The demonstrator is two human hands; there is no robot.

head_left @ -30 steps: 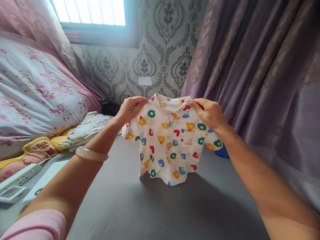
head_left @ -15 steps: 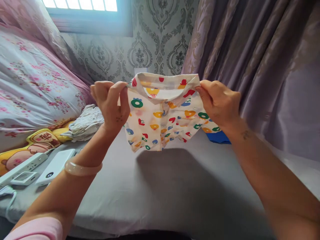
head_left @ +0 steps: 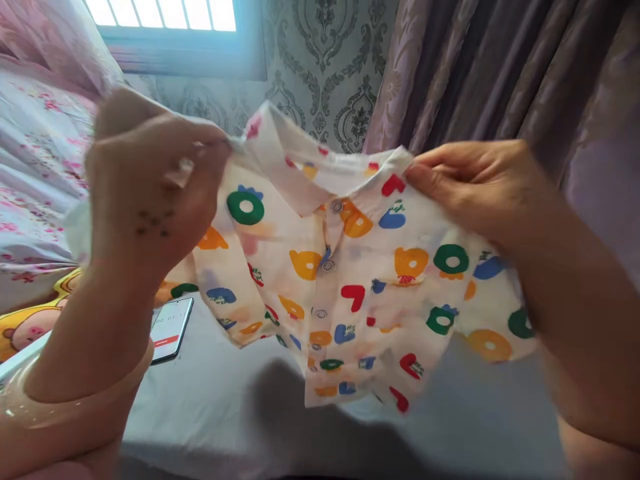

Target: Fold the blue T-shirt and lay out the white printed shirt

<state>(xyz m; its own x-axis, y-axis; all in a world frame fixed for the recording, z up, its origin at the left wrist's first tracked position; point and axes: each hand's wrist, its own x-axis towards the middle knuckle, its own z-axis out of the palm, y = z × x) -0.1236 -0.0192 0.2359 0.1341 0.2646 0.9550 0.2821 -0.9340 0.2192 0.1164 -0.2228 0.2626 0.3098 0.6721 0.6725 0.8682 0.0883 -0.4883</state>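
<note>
A white short-sleeved shirt (head_left: pixel 360 253) with a collar, snap buttons down its front and a print in red, green, blue and orange hangs in the air above the grey bed sheet. My left hand (head_left: pixel 155 173), slightly blurred, pinches it at the shoulder beside the collar. On the other side my right hand (head_left: pixel 475 180) grips the opposite shoulder close to the collar, thumb and fingers pressed together. The shirt front faces me, its lower hem loose and a little folded.
A phone (head_left: pixel 173 330) with a timer on its screen lies on the grey sheet (head_left: pixel 210 400) at the left. Behind my left arm is a yellow pillow with a pig print (head_left: pixel 30 327). Purple curtains (head_left: pixel 480 80) hang at the right, and a window (head_left: pixel 165 13) is at the back.
Both hands have come nearer and lifted the shirt, which now looks larger and more spread out. My left hand has moved left and up. The phone has come into sight.
</note>
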